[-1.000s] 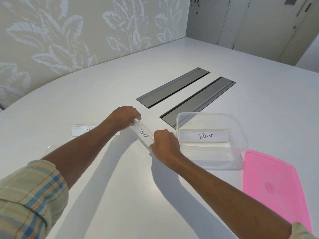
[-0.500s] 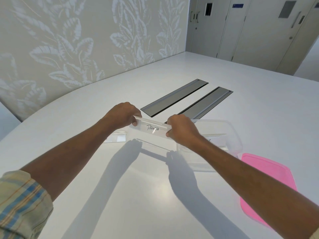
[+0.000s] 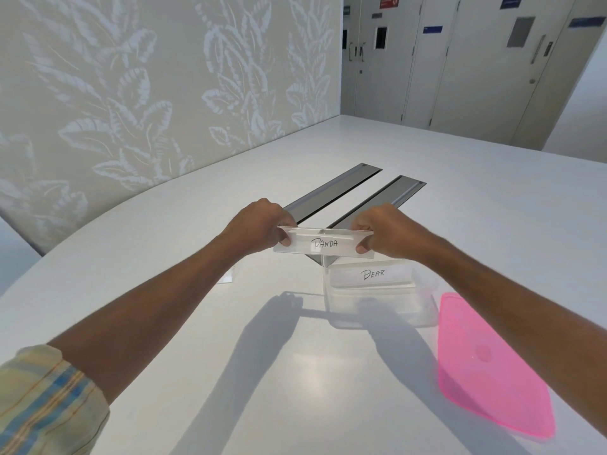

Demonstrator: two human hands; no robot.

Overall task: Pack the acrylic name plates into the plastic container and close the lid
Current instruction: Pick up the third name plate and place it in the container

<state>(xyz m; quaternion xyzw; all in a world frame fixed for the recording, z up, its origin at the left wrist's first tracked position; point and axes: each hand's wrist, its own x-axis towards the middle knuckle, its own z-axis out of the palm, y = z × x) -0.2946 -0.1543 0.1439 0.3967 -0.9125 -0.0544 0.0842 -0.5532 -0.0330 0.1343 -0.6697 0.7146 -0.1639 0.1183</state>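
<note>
Left hand [image 3: 259, 224] pinches 1 end of the clear acrylic PANDA name plate [image 3: 323, 244], right hand [image 3: 384, 231] the other; long axis left-right, held above and slightly left of the clear rectangular plastic container [image 3: 387, 315], nearer the right hand.

White table [image 3: 328, 372] bears clear container [image 3: 377, 310], pink lid [image 3: 492, 366] and, seemingly, a half-hidden name plate [image 3: 226, 276].

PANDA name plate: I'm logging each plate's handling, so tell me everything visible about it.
The PANDA name plate is a long clear acrylic strip with a white card handwritten PANDA in black. It hangs roughly level above the table, lettering facing the camera, its ends pinched by the left hand and right hand; nothing else touches it.
</note>
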